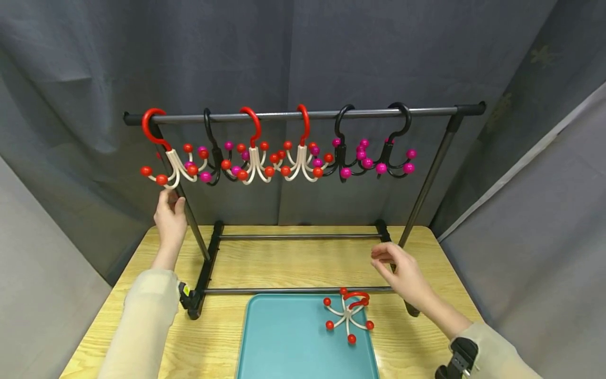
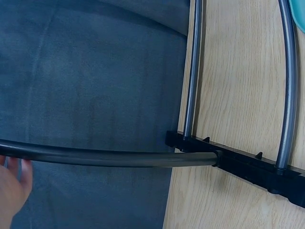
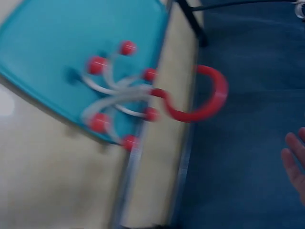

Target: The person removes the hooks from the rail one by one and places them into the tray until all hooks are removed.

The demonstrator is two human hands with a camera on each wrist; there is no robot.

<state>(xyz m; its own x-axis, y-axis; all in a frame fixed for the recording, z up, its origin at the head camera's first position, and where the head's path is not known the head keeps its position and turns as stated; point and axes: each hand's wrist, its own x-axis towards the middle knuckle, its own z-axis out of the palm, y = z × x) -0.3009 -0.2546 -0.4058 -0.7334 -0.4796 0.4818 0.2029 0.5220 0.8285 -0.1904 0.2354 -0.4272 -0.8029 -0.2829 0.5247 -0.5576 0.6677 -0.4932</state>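
My left hand (image 1: 171, 221) holds the left upright post (image 2: 114, 157) of a garment rack, just below the leftmost hanger; its fingertips are partly hidden behind the post. My right hand (image 1: 400, 271) is in the air near the rack's right post, holding nothing, fingers loosely bent. Below and left of it, a white multi-arm hanger (image 1: 347, 313) with red balls and a red hook sits on the teal tray (image 1: 293, 337). On the top bar (image 1: 279, 116) hang white hangers with red hooks, such as one (image 1: 176, 167) at the far left, and black hangers (image 1: 342, 152) with pink balls.
The rack's black feet (image 1: 210, 268) stand on a wooden table (image 1: 293, 258), joined by two low metal bars (image 1: 303, 237). Grey curtains (image 1: 265, 58) enclose the back and sides. The tray hanger blurs in the right wrist view.
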